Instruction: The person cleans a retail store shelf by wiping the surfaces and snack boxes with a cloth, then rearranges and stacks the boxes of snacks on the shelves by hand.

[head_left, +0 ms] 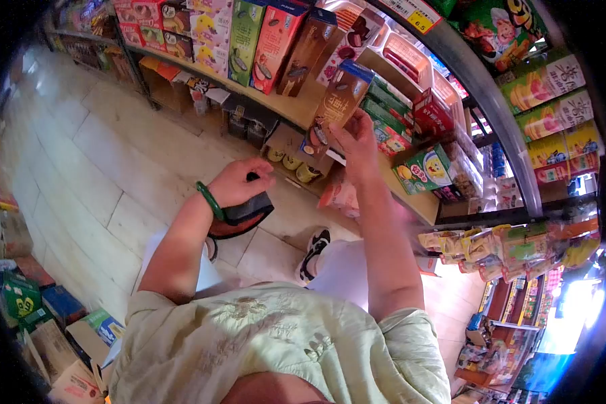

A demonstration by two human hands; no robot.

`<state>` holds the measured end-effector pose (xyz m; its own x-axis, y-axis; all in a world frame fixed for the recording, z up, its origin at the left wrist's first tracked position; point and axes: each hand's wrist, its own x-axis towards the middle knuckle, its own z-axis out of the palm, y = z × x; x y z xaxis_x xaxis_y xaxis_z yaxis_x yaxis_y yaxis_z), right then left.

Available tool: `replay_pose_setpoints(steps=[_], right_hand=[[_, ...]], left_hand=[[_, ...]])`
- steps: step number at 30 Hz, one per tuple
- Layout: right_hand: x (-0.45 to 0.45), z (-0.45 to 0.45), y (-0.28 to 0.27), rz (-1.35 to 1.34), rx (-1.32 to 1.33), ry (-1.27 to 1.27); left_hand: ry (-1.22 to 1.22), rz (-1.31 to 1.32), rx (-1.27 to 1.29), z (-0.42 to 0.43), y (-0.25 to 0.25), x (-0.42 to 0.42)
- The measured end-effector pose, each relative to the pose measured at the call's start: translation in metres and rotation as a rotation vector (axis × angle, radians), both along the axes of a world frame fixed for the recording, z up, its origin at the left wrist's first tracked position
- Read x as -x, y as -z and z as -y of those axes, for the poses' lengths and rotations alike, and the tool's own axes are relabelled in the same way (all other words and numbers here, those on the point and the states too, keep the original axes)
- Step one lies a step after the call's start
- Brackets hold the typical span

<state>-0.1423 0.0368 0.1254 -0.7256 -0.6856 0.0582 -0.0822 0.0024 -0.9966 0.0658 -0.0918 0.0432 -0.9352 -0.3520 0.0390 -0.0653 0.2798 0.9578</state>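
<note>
My right hand [358, 145] grips the lower right side of a brown box [340, 101] with a dark blue top, tilted at the shelf front. Beside it stand another brown box [308, 52], a red box [276, 47] and a green box [247, 42]. To the right of the held box are green and red packs [386, 121]. My left hand [239, 182], with a green bangle on the wrist, hangs over the floor with its fingers curled round a dark cloth-like item [246, 212] that is partly hidden.
The shelf edge [215, 81] runs diagonally across the top. Snack bags [518, 246] hang at the right. Open cartons [67, 347] lie at the lower left. My shoe [314, 252] is on the tiled floor [101, 168].
</note>
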Motion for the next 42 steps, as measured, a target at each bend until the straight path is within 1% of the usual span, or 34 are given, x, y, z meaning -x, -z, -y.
replay_pose_setpoints(steps=[3,4,7,8,12,14,17,18,20,24,26,29,32,35,37,39,40,42], right_hand=[[0.01,0.008,0.003,0.09,0.08,0.026],[0.01,0.011,0.002,0.122,0.107,0.029],[0.012,0.02,-0.01,0.119,0.168,0.055],[0.018,0.024,-0.008,0.049,0.209,0.056],[0.036,0.032,-0.009,0.025,0.169,0.053],[0.046,0.04,0.001,-0.069,0.229,0.016],[0.06,0.051,0.013,-0.082,0.256,-0.019],[0.063,0.056,0.017,-0.081,0.257,-0.013],[0.068,0.064,0.026,-0.172,0.298,-0.055],[0.063,0.069,0.019,-0.182,0.199,-0.1],[0.062,0.071,0.017,-0.185,0.205,-0.103],[0.067,0.073,0.025,-0.201,0.197,-0.098],[0.065,0.073,0.026,-0.195,0.187,-0.09],[0.067,0.069,0.02,-0.174,0.171,-0.093],[0.073,0.065,0.019,-0.171,0.156,-0.1],[0.077,0.063,0.019,-0.26,0.181,-0.094],[0.077,0.061,0.019,-0.263,0.178,-0.103],[0.079,0.058,0.019,-0.242,0.14,-0.005]], left_hand=[[-0.011,0.03,-0.015,0.002,0.005,-0.001],[-0.015,0.027,0.022,0.001,0.003,0.0],[0.004,0.057,0.006,0.003,0.002,0.001],[-0.004,0.077,0.031,0.002,-0.001,0.002],[0.0,0.099,0.003,0.001,0.001,0.005],[0.018,0.133,0.053,-0.001,-0.001,0.007],[0.035,0.165,0.086,-0.003,-0.004,0.008],[0.041,0.167,0.087,-0.003,-0.002,0.009],[0.014,0.121,0.083,-0.004,0.005,0.008],[0.022,0.137,0.145,-0.006,-0.001,0.009],[0.038,0.206,0.159,-0.006,-0.003,0.01],[0.035,0.182,0.224,-0.008,-0.002,0.009],[0.059,0.213,0.236,-0.006,0.003,0.01],[0.063,0.229,0.221,-0.008,-0.007,0.011],[0.062,0.215,0.247,-0.007,-0.001,0.01],[0.055,0.2,0.266,-0.006,0.001,0.009],[0.055,0.217,0.26,-0.006,0.001,0.009],[0.054,0.229,0.249,-0.007,0.002,0.009]])
